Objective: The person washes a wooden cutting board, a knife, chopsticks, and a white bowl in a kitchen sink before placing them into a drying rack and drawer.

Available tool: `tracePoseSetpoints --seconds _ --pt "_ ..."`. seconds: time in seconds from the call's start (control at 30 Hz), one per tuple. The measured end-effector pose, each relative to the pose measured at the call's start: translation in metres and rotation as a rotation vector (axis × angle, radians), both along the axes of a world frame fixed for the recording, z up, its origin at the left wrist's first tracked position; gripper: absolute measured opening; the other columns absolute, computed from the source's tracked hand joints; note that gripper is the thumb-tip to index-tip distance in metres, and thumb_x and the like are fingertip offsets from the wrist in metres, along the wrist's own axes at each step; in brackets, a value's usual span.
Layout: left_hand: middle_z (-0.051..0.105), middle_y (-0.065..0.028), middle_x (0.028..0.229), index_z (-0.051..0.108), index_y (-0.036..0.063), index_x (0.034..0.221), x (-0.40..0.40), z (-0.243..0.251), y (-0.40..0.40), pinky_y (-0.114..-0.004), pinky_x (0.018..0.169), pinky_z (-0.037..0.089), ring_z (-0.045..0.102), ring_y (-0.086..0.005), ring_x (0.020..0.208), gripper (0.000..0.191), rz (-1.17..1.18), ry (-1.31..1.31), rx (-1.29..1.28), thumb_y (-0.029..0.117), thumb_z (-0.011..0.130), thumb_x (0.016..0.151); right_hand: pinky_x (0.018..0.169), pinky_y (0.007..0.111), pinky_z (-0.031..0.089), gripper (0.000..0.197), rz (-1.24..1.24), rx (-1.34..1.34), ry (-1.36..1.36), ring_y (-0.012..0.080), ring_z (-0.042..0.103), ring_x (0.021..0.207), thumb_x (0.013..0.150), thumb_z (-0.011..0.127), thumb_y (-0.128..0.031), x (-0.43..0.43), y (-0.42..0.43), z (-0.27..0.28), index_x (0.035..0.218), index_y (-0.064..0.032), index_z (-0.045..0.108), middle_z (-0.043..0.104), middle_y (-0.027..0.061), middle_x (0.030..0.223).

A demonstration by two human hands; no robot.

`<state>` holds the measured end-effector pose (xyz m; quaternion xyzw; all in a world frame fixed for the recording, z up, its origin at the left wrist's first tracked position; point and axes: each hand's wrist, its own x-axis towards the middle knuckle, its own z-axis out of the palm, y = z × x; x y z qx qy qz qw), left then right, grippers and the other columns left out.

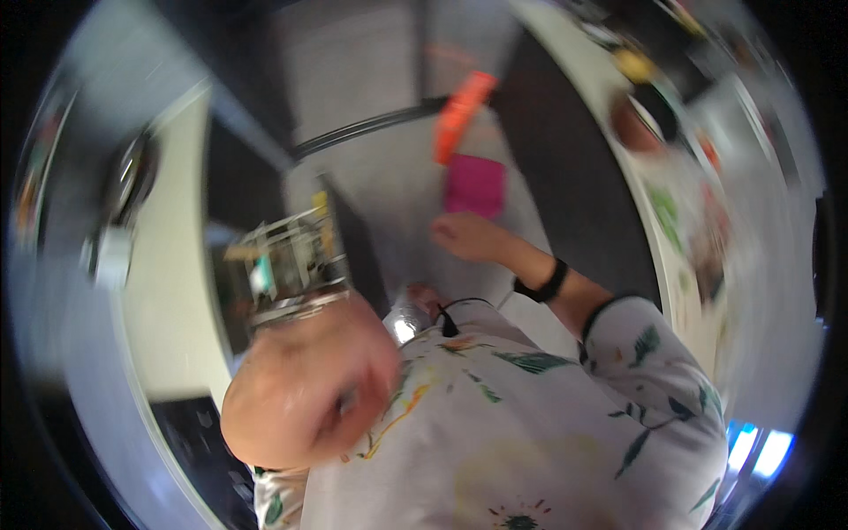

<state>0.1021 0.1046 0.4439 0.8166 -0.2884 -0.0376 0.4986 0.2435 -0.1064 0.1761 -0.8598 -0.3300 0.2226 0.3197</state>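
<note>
My left hand (308, 381) is raised close to the camera, large and blurred, with its fingers curled. Whether anything is in it does not show clearly. Just beyond it, an open cabinet drawer shows a wire rack (291, 248) with a white-and-teal item (262, 275) among its wires. My right hand (469, 237), with a black band on its wrist, hangs lower over the floor, loosely curled, with nothing visible in it. In the picture it borders a flat magenta object (476, 185); I cannot tell if they touch. A long orange object (464, 118) lies past that.
A light counter (175, 265) with a white item (112, 255) runs along the left. On the right counter (596, 93) are a brown pot (633, 122), something yellow (634, 65) and blurred green food (664, 211). Dark cabinet fronts (563, 146) flank the grey floor (391, 192).
</note>
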Motion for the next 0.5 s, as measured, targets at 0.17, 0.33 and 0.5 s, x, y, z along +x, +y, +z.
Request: tracePoseSetpoints --seconds 0.17,0.33,0.5 --pt "0.057 -0.0178 0.094 0.06 -0.0022 0.087 0.029 -0.008 -0.077 -0.029 0.066 0.045 0.058 -0.0231 0.075 0.027 -0.462 0.264 -0.341 0.007 0.075 0.065 0.075 0.048 0.046 0.025 -0.478 -0.085 0.014 0.0407 0.058 0.087 0.086 0.051 -0.025 -0.082 -0.109 0.015 0.091 -0.0021 0.059 0.061 0.0211 0.095" --pt "0.059 -0.0186 0.094 0.064 -0.0005 0.085 0.011 0.003 -0.188 -0.037 0.075 0.053 0.063 -0.0274 0.081 0.016 -1.135 0.353 -0.464 0.012 0.071 0.079 0.077 0.046 0.047 0.025 -0.793 -0.164 0.222 0.0399 0.059 0.09 0.084 0.054 -0.025 -0.208 -0.201 0.016 0.096 -0.0035 0.062 0.064 0.0196 0.092" --pt "0.061 -0.0171 0.091 0.064 -0.0033 0.088 -0.036 0.01 -0.305 -0.04 0.081 0.05 0.062 -0.0271 0.081 0.009 -1.509 0.785 -0.682 0.004 0.059 0.086 0.075 0.043 0.048 0.026 -1.117 0.015 0.13 0.039 0.06 0.087 0.083 0.058 -0.024 -0.299 -0.284 -0.01 0.099 -0.0032 0.062 0.064 0.02 0.091"
